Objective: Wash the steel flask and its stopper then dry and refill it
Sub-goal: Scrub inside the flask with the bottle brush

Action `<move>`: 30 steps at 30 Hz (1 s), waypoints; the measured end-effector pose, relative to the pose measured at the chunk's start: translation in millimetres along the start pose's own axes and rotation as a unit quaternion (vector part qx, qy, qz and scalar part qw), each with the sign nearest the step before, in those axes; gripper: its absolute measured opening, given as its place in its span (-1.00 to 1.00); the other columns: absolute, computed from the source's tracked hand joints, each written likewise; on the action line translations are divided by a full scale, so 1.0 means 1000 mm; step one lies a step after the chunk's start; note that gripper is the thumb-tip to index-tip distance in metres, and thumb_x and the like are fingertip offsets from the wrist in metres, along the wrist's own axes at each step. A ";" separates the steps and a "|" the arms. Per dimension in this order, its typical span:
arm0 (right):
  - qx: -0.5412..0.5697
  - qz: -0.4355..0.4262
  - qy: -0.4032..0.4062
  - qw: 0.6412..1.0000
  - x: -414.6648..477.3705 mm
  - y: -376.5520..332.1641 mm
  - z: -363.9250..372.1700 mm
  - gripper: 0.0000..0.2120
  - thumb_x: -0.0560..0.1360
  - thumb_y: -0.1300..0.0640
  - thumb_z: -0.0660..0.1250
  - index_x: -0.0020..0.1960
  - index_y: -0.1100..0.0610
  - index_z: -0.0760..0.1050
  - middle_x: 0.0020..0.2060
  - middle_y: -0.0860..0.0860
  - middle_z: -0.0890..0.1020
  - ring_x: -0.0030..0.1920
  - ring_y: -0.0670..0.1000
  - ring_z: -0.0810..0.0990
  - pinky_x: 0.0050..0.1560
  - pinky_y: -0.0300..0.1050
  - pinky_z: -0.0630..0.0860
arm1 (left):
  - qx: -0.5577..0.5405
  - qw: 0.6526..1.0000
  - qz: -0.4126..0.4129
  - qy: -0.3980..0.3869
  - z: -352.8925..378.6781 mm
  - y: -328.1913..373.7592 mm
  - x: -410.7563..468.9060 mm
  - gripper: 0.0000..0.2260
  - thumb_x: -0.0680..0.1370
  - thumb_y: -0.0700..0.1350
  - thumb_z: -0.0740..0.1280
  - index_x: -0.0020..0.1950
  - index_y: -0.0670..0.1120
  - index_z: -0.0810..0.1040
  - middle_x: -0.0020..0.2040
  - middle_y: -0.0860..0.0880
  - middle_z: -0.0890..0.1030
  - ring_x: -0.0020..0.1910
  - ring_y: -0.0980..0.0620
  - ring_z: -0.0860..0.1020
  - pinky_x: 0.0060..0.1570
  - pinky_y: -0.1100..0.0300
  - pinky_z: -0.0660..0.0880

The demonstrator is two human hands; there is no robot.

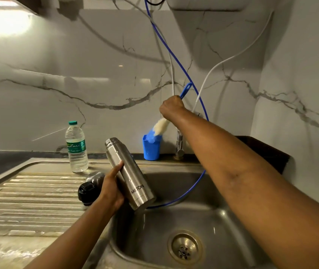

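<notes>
While gripped: flask [128, 172], brush [161, 126].

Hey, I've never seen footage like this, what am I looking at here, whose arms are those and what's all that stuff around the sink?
This is one picture from a camera worn on a person's head, looking down at their own bare arms. No machine is involved. The left hand holds an open steel flask, tilted over the sink. The right hand holds a bottle brush by its blue handle, its bristle end at a blue cup by the tap. On the ribbed draining board lie a black stopper and, behind it, what looks like the flask's steel cap. A plastic water bottle stands further back. A blue hose hangs into the sink.
</notes>
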State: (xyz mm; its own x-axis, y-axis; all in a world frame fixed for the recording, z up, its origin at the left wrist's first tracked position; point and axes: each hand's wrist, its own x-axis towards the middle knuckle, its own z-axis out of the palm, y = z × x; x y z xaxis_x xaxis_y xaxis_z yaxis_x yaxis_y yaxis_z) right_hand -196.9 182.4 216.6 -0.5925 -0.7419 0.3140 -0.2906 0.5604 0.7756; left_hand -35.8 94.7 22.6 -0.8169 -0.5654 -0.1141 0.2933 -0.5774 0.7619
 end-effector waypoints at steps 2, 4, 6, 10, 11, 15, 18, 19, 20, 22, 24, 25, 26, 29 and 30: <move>0.015 0.023 -0.018 0.999 -0.002 0.002 0.000 -0.70 0.53 0.22 0.24 0.27 0.19 0.43 0.22 0.12 0.52 0.19 0.14 0.51 0.09 -0.05 0.43 | 0.003 1.000 0.004 0.003 0.000 0.000 0.000 -0.48 0.51 -0.01 0.33 0.42 -0.14 0.30 0.00 -0.19 0.55 -0.05 -0.16 0.55 -0.17 -0.09 0.50; 0.042 0.046 -0.034 0.997 -0.007 0.005 -0.001 -0.66 0.49 0.19 0.31 0.25 0.18 0.43 0.19 0.12 0.53 0.17 0.13 0.52 0.08 -0.06 0.43 | 0.008 1.000 0.010 0.010 0.000 0.000 0.001 -0.46 0.51 0.01 0.33 0.43 -0.14 0.30 0.00 -0.18 0.55 -0.06 -0.15 0.56 -0.18 -0.08 0.50; 0.064 0.069 -0.043 0.995 -0.014 0.007 -0.002 -0.65 0.45 0.18 0.36 0.22 0.17 0.45 0.15 0.10 0.55 0.13 0.10 0.54 0.01 -0.09 0.41 | 0.008 1.000 0.013 0.015 0.001 -0.001 0.000 -0.45 0.51 0.03 0.33 0.43 -0.14 0.30 -0.02 -0.18 0.56 -0.08 -0.14 0.57 -0.20 -0.06 0.50; 0.114 0.123 -0.029 0.985 -0.034 0.006 0.010 -0.71 0.46 0.14 0.37 0.17 0.16 0.47 0.06 0.08 0.58 0.08 0.07 0.57 -0.12 -0.12 0.38 | 0.009 1.000 0.009 0.010 0.001 -0.001 -0.002 -0.44 0.51 0.06 0.33 0.44 -0.13 0.29 0.00 -0.19 0.56 -0.06 -0.15 0.56 -0.20 -0.06 0.49; 0.138 0.140 -0.025 0.980 -0.041 0.005 0.016 -0.72 0.48 0.14 0.35 0.17 0.18 0.47 0.05 0.09 0.58 0.07 0.08 0.57 -0.12 -0.11 0.38 | 0.012 1.000 0.009 0.008 0.002 -0.001 -0.003 -0.44 0.51 0.06 0.33 0.43 -0.13 0.29 0.00 -0.19 0.56 -0.06 -0.15 0.56 -0.19 -0.06 0.49; 0.254 0.189 0.024 0.948 -0.078 0.000 0.040 -0.75 0.54 0.16 0.28 0.20 0.20 0.43 0.02 0.11 0.57 0.01 0.08 0.56 -0.12 -0.10 0.40 | 0.022 1.000 0.018 -0.003 0.004 -0.001 -0.006 -0.45 0.52 0.08 0.31 0.43 -0.15 0.31 0.00 -0.19 0.57 -0.07 -0.14 0.58 -0.19 -0.03 0.49; 0.343 0.219 0.049 0.912 -0.114 -0.002 0.062 -0.79 0.57 0.16 0.22 0.17 0.18 0.49 -0.11 0.07 0.58 -0.15 0.02 0.54 -0.16 -0.13 0.44 | 0.021 1.000 0.018 -0.001 0.006 -0.001 -0.010 -0.44 0.53 0.08 0.31 0.44 -0.13 0.30 0.00 -0.18 0.57 -0.08 -0.14 0.57 -0.20 -0.03 0.49; 0.381 0.224 0.049 0.896 -0.126 0.000 0.070 -0.78 0.58 0.13 0.20 0.16 0.14 0.52 -0.13 0.05 0.60 -0.20 -0.01 0.53 -0.18 -0.15 0.45 | 0.021 1.000 0.016 -0.002 0.007 -0.001 -0.011 -0.45 0.53 0.09 0.30 0.44 -0.13 0.30 -0.01 -0.18 0.57 -0.08 -0.14 0.57 -0.21 -0.02 0.49; 0.424 0.221 0.048 0.877 -0.140 0.002 0.078 -0.77 0.58 0.10 0.20 0.17 0.08 0.54 -0.12 0.03 0.62 -0.21 -0.02 0.54 -0.19 -0.15 0.47 | 0.022 1.000 0.014 -0.002 0.007 -0.001 -0.012 -0.45 0.53 0.10 0.30 0.44 -0.13 0.31 -0.01 -0.18 0.58 -0.09 -0.13 0.58 -0.21 -0.02 0.49; 0.511 0.202 0.035 0.835 -0.167 0.006 0.092 -0.77 0.58 0.04 0.22 0.16 0.01 0.57 -0.11 0.03 0.65 -0.16 0.01 0.58 -0.14 -0.09 0.51 | 0.025 1.000 0.011 -0.005 0.007 -0.001 -0.013 -0.45 0.52 0.12 0.29 0.42 -0.13 0.33 -0.02 -0.18 0.59 -0.11 -0.13 0.59 -0.23 -0.01 0.50; 0.578 0.180 0.026 0.796 -0.193 0.008 0.105 -0.78 0.55 -0.01 0.27 0.14 -0.04 0.59 -0.08 0.03 0.66 -0.09 0.04 0.59 -0.08 -0.06 0.49 | 0.025 1.000 0.009 -0.008 0.008 -0.001 -0.015 -0.44 0.51 0.14 0.30 0.42 -0.13 0.34 0.00 -0.19 0.59 -0.09 -0.14 0.59 -0.23 -0.01 0.51; 0.603 0.164 0.025 0.781 -0.205 0.007 0.112 -0.79 0.53 -0.02 0.30 0.13 -0.06 0.60 -0.08 -0.01 0.66 -0.08 0.01 0.58 -0.07 -0.06 0.49 | 0.026 1.000 0.009 -0.012 0.008 -0.001 -0.015 -0.43 0.50 0.14 0.30 0.42 -0.12 0.34 0.04 -0.20 0.58 -0.06 -0.15 0.59 -0.22 -0.02 0.51; 0.623 0.143 0.023 0.769 -0.215 0.006 0.118 -0.79 0.51 -0.01 0.33 0.12 -0.08 0.60 -0.09 -0.05 0.65 -0.08 -0.02 0.58 -0.06 -0.05 0.50 | 0.028 0.999 0.009 -0.016 0.008 -0.002 -0.016 -0.41 0.48 0.16 0.31 0.42 -0.11 0.33 0.08 -0.21 0.58 -0.02 -0.17 0.59 -0.20 -0.04 0.51; 0.665 0.097 0.019 0.740 -0.224 -0.002 0.134 -0.81 0.49 0.07 0.36 0.10 -0.06 0.60 -0.09 -0.08 0.62 -0.07 -0.03 0.56 -0.04 -0.04 0.53 | 0.046 0.998 0.010 -0.029 0.008 -0.002 -0.018 -0.32 0.38 0.20 0.33 0.42 -0.09 0.35 0.18 -0.23 0.56 0.08 -0.22 0.57 -0.11 -0.07 0.52; 0.671 0.095 0.020 0.735 -0.220 -0.005 0.136 -0.80 0.50 0.08 0.35 0.11 -0.04 0.60 -0.07 -0.07 0.62 -0.05 -0.03 0.56 -0.04 -0.08 0.52 | 0.051 0.998 0.008 -0.030 0.009 -0.002 -0.019 -0.32 0.37 0.21 0.33 0.41 -0.09 0.37 0.18 -0.24 0.56 0.08 -0.23 0.57 -0.10 -0.07 0.52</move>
State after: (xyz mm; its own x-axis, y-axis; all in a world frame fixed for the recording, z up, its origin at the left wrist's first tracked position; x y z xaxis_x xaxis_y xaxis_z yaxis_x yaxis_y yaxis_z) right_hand -167.5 393.4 69.1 -0.7030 -0.5986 0.3840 -0.7013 0.4935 -0.5144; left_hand -25.1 112.4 28.9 -0.8418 -0.5357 -0.0658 0.2561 -0.5038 0.8250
